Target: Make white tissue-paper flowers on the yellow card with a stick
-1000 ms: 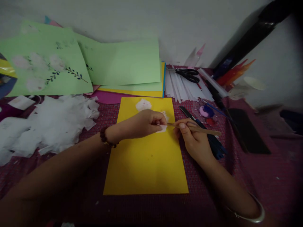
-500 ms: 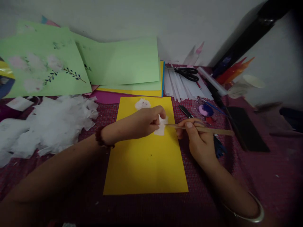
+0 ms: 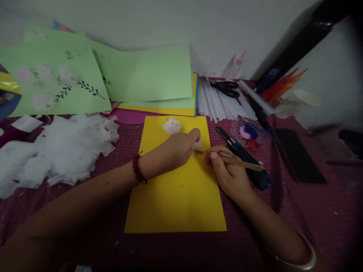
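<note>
My left hand is closed in a pinch over the upper part of a yellow sheet of card. Its fingertips hold a small white tissue piece, partly hidden by the hand. In my right hand, thumb and fingers grip a thin, flat wooden stick. The stick's narrow tip points left and meets the tissue at my left fingertips. A ruffled white tissue flower sits near the sheet's top edge. Just beyond my right hand lies a blue and black cutter knife.
A heap of white tissue pieces lies on the left. Behind are green cards, one with flowers, black scissors over white strips, and a plastic palette with paint. A dark flat slab and paper cup are right.
My right hand has moved left and slightly down with the stick, uncovering more of the cutter knife. My left hand has shifted slightly right, and the tissue at its fingertips now looks more bunched.
</note>
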`<state>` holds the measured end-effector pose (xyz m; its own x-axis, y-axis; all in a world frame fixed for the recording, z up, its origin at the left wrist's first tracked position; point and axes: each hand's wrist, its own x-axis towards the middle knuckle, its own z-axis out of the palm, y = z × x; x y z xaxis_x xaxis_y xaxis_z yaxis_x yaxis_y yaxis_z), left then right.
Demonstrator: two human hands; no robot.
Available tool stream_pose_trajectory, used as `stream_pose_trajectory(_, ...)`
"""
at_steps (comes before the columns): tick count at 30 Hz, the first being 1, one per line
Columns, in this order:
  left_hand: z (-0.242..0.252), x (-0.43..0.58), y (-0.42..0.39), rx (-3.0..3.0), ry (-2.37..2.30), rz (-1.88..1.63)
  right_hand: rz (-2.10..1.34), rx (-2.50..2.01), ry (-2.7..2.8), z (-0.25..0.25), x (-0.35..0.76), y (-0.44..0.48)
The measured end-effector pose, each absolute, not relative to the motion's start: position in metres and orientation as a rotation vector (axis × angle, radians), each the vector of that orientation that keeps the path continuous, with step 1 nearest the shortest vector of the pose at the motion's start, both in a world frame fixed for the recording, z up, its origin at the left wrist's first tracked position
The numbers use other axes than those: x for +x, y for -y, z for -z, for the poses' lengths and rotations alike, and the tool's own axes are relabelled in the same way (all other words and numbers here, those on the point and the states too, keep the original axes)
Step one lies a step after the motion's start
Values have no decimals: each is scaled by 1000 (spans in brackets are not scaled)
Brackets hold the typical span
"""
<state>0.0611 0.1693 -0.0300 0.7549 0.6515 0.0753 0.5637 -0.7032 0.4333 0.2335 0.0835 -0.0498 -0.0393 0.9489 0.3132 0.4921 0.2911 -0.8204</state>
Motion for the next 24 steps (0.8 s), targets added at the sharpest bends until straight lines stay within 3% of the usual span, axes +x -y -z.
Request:
stream_pose_trajectory(4, 20, 60, -167, 2613, -976, -323, -580, -1357, 1720, 50, 233, -84)
stream_pose_trajectory(9, -6, 40, -188, 2578, -1197, -783, -557, -1396, 1740, 51, 232, -85)
stream_pose_trajectory(12, -19, 29, -202, 2504, -1267, -857, -532, -1383, 1781, 54, 233, -85)
stream_pose_trajectory(19, -48, -9, -209, 2392, -1420, -817, -442, -1320, 2048, 54, 233, -80)
stream_pose_trajectory(24, -50, -82, -197, 2428, -1548, -444, -557, -1299, 1940, 67, 247, -79)
